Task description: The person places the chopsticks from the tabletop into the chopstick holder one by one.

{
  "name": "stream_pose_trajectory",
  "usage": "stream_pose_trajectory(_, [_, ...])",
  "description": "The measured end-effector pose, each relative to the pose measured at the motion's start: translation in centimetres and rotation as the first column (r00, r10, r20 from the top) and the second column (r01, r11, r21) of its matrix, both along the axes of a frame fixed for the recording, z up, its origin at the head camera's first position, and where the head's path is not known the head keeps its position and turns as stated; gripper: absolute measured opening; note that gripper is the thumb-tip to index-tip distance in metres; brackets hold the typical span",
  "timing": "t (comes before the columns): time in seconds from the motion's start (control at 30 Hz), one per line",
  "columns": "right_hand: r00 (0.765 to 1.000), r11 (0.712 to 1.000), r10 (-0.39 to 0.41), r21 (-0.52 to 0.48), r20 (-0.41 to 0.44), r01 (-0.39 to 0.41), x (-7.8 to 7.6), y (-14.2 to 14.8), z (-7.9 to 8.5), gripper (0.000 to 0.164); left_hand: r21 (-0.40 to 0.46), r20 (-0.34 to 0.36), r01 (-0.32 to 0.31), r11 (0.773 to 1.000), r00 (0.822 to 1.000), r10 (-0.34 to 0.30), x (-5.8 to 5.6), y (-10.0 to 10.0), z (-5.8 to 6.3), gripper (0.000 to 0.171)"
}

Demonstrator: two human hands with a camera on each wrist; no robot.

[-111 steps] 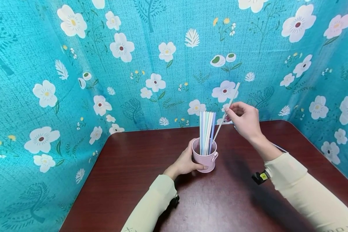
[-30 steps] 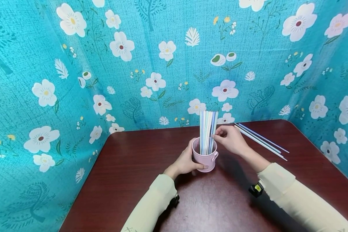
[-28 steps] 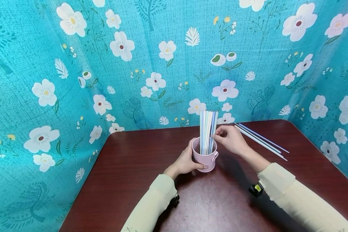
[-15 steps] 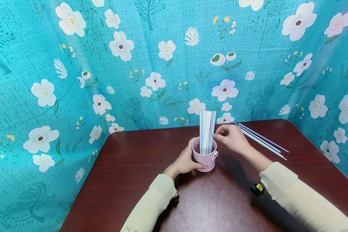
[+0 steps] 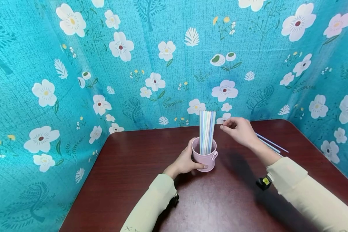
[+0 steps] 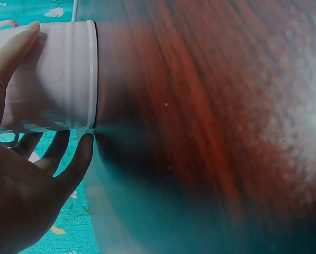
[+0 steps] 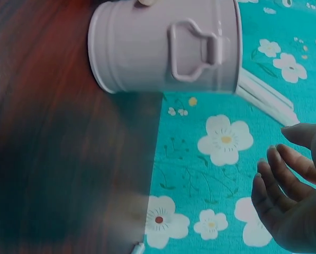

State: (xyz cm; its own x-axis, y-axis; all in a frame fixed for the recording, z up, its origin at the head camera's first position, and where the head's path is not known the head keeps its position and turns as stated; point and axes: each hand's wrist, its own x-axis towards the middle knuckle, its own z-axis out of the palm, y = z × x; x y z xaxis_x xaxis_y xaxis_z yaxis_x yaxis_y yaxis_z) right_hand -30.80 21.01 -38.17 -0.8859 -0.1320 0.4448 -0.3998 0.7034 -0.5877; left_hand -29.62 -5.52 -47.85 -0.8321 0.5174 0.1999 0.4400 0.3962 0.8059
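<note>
In the head view my left hand (image 5: pixel 185 158) holds a small pink bucket (image 5: pixel 205 162) by its side on the table. The left wrist view shows the thumb across the wall of the bucket (image 6: pixel 52 79) and the other fingers underneath. A bundle of thin straws (image 5: pixel 207 129) in blue, white and pale green stands upright inside. My right hand (image 5: pixel 240 132) is in the air to the right of the bundle, fingers loosely bent. Nothing is visible between thumb and fingers of the right hand (image 7: pixel 295 185) in the right wrist view, where the bucket handle (image 7: pixel 192 50) also shows.
Several loose straws (image 5: pixel 274 143) lie on the dark red wooden table (image 5: pixel 139 161) behind my right forearm, which partly covers them. A turquoise flowered cloth (image 5: pixel 168 80) hangs behind the table and along both sides.
My right hand has drawn away from the straws, up and to the right. Earlier it pinched a pale straw slanting into the bucket. My left hand and the bucket stay put.
</note>
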Motion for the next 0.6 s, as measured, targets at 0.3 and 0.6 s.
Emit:
stream_pose_trajectory(0.3, [0.999, 0.999, -0.049, 0.024, 0.014, 0.049, -0.8, 2.4, 0.8, 0.013, 0.007, -0.022, -0.002, 1.0, 1.0, 0.003, -0.2, 0.0, -0.1, 0.114])
stream_pose_trajectory(0.6, [0.987, 0.995, -0.09, 0.054, 0.132, 0.084, -2.2, 5.9, -0.8, 0.023, 0.019, 0.006, 0.007, 1.0, 1.0, -0.007, -0.3, -0.1, -0.3, 0.116])
